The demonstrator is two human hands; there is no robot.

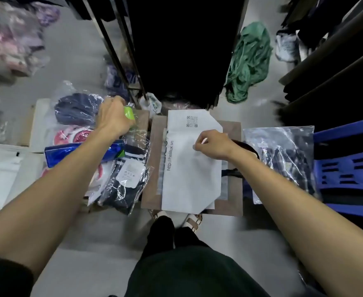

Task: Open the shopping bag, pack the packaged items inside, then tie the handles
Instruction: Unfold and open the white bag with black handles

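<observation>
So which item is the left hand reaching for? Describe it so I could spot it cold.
Start at the flat white bag on the brown board in the middle. Left of it lies a heap of clear-wrapped packets, and the left hand rests on the far one. That packet alone shows bright green; its neighbours are dark blue, pink or black.

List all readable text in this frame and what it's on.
"http://hellux.vn": printed along the left edge of the white shopping bag, which lies flat under the right hand.
QR code near the bag's far end: no readable words.
White label on the clear-wrapped dark package: print too small to read.
Green item at the left hand: no legible text.
</observation>
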